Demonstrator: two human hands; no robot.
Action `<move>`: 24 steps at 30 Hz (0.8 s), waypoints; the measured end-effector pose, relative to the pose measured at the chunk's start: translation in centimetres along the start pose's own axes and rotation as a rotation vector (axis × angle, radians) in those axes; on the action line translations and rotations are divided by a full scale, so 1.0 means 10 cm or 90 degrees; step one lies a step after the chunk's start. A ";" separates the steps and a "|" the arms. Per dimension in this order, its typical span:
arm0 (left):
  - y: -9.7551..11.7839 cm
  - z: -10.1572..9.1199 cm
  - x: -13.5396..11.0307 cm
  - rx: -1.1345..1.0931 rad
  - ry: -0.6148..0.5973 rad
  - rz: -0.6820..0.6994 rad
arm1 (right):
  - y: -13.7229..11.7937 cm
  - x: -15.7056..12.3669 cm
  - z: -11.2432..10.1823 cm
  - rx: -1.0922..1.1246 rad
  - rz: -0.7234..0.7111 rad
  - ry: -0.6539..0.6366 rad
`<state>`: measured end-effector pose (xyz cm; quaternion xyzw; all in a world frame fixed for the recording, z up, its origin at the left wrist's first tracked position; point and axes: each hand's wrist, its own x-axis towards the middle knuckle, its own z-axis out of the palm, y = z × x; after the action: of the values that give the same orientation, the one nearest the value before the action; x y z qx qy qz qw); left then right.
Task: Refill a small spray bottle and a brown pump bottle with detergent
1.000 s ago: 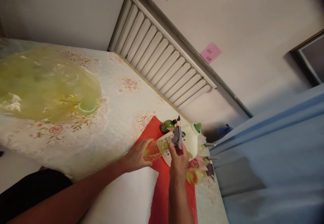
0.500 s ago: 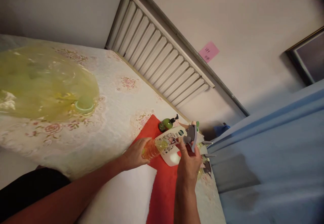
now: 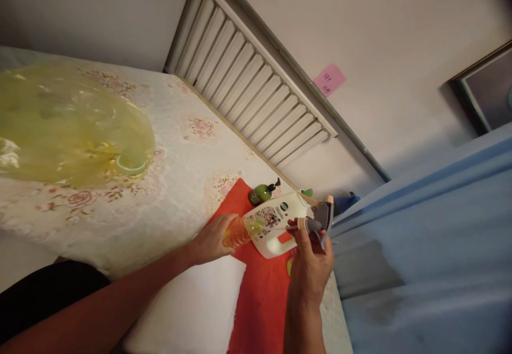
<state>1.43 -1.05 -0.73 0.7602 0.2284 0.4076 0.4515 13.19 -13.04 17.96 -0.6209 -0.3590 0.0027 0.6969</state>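
My left hand (image 3: 216, 236) is wrapped round a clear plastic bottle (image 3: 240, 233) with an orange band and a yellowish upper part. In my right hand (image 3: 310, 260) is a grey spray trigger head (image 3: 320, 220) with a peach-coloured collar, held apart from the bottle's neck. Behind both hands stands a large white jug (image 3: 276, 210) with a printed label, a handle and an uncapped mouth. A green pump bottle (image 3: 262, 194) with a black pump stands just beyond the jug. These things rest on a red cloth (image 3: 256, 300).
A white cloth or paper sheet (image 3: 192, 306) lies at the near side. The table has a floral cover (image 3: 180, 141). On the left sits a big yellow translucent plastic bag (image 3: 72, 125). A radiator (image 3: 252, 71) runs along the wall, and a blue curtain (image 3: 432, 236) hangs on the right.
My right hand has moved right with the spray trigger head, away from the bottle, uncovering more of the white jug. My left hand stays on the bottle.
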 end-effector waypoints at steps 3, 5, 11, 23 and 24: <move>-0.01 0.01 0.00 0.006 0.006 -0.007 | -0.08 -0.03 -0.03 0.005 0.006 0.009; 0.00 0.01 0.00 0.010 0.008 -0.009 | -0.13 -0.04 -0.07 0.032 0.010 0.011; 0.08 -0.03 0.01 0.032 0.001 0.010 | -0.15 -0.02 -0.37 0.085 0.021 0.079; 0.09 -0.04 0.06 0.024 0.018 0.030 | 0.63 -0.18 -1.38 0.090 0.303 0.049; 0.08 -0.03 0.07 0.028 0.022 0.038 | 0.72 -0.23 -1.43 0.088 0.336 0.052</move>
<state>1.51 -0.81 0.35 0.7690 0.2223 0.4290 0.4184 21.86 -24.75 10.97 -0.6436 -0.1554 0.1833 0.7266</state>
